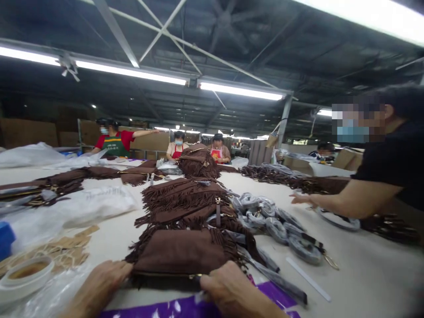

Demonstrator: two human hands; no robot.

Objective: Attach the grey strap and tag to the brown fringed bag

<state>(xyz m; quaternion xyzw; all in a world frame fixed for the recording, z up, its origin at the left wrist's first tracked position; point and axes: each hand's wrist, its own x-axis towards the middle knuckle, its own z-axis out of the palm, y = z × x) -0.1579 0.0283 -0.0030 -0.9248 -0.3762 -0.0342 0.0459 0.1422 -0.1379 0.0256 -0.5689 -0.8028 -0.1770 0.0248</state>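
A brown fringed bag (181,252) lies on the table right in front of me, its zipped edge towards me. My left hand (107,278) is closed on the bag's near left corner. At the near right side my right hand (228,282) is closed on the same edge, beside a zipper end; its fingertips are partly hidden. Under my wrists lies a shiny purple plastic sheet (162,308). Behind the bag, more brown fringed bags (182,194) are piled up, with a gold-clasped strap among them.
Wrapped grey coiled straps (276,227) and a white strip (308,279) lie to the right. A tape roll (28,271), brown paper tags (74,245) and clear plastic (99,201) are at left. A person in black (387,176) reaches in from the right; several others work farther back.
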